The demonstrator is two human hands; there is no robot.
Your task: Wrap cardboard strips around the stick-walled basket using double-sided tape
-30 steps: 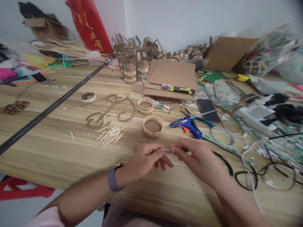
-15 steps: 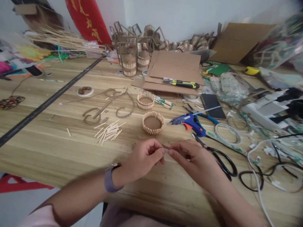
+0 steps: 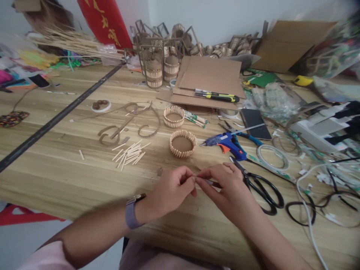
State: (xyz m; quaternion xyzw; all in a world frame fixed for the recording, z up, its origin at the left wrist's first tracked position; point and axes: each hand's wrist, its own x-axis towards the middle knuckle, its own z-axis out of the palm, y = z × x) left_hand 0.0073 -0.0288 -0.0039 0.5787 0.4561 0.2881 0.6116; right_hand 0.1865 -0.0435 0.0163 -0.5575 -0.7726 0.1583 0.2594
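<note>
My left hand (image 3: pixel 173 189), with a watch on its wrist, pinches at the front of the table; what lies between its fingertips is too small to name. Touching its fingertips, my right hand (image 3: pixel 223 187) is closed on a thin brown strip (image 3: pixel 212 183). Just beyond the hands sits a round stick-walled basket (image 3: pixel 182 144) with a brown bottom, and a second such basket (image 3: pixel 173 117) stands behind it. A blue glue gun (image 3: pixel 223 142) lies right of the baskets. Short wooden sticks (image 3: pixel 131 153) are piled to the left.
Black-handled scissors (image 3: pixel 263 189) lie by my right hand, near a tape roll (image 3: pixel 272 157) and a white cable (image 3: pixel 309 217). Cardboard sheets (image 3: pixel 210 77) with cutters (image 3: pixel 216 96) are at the back, beside finished lantern-like pieces (image 3: pixel 154 73). Curled brown strips (image 3: pixel 109 135) lie left.
The view has shifted slightly. My right hand has turned a little, and more of the thin strip shows under its fingers. The fingertips of both hands remain together.
</note>
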